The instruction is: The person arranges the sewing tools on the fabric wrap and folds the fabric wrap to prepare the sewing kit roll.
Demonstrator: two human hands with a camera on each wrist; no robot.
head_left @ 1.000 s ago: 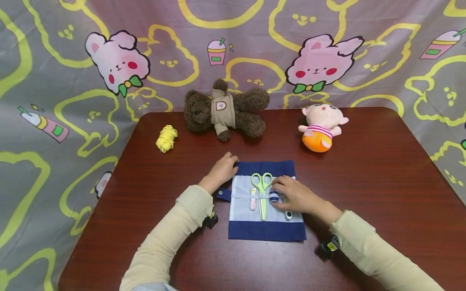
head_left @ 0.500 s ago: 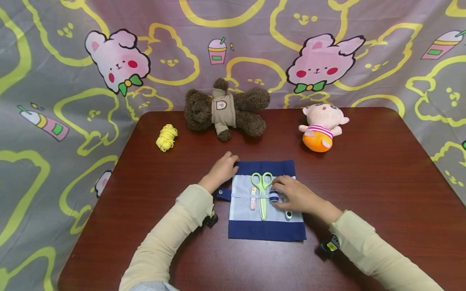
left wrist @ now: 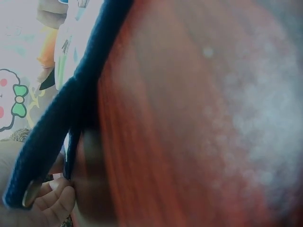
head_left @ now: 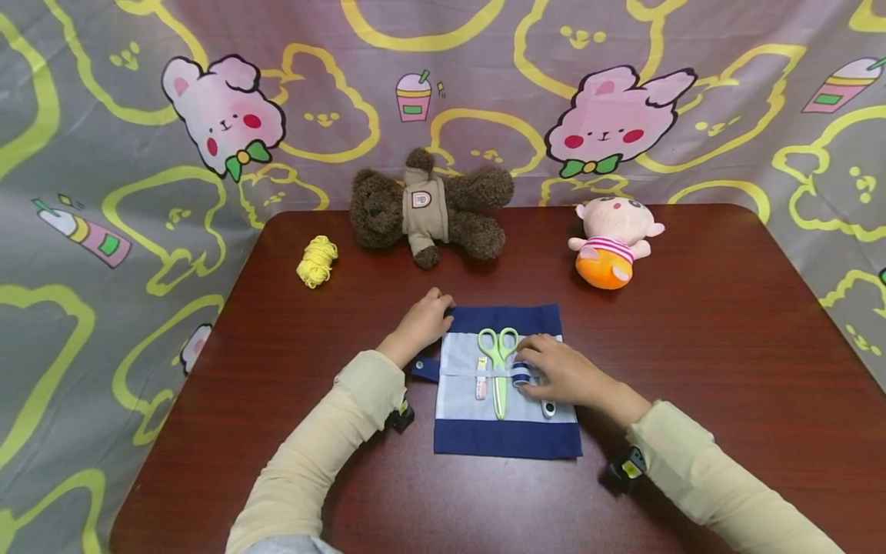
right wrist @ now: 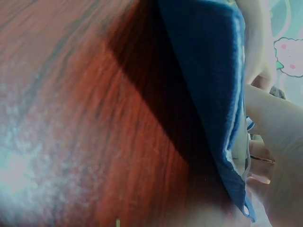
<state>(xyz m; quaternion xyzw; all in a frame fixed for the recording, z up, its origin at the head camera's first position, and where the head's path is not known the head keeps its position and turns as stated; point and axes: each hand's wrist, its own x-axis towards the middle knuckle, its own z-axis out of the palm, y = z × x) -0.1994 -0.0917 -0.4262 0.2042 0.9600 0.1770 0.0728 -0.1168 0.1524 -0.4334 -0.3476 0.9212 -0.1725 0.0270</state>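
Note:
A fabric tool roll (head_left: 508,440), navy at both ends and pale blue between, lies unrolled on the table. An elastic band across it holds green-handled scissors (head_left: 499,354), a small pinkish strip like a folded tape measure (head_left: 481,378) and a navy-and-white striped roll of ribbon (head_left: 521,375). At the upper left corner, my left hand (head_left: 422,325) pinches the fabric edge; its fingertips meet the navy cloth in the left wrist view. My right hand (head_left: 571,373) holds the ribbon between thumb and fingers. Beneath that hand, a white-ended tool (head_left: 548,408) is mostly hidden.
A snap strap (head_left: 425,370) sticks out from the roll's left side. Farther back on the table (head_left: 346,323) are yellow yarn (head_left: 317,262), a brown teddy bear (head_left: 425,208) on its side and a plush doll (head_left: 611,242) in orange. A patterned curtain (head_left: 477,69) hangs behind.

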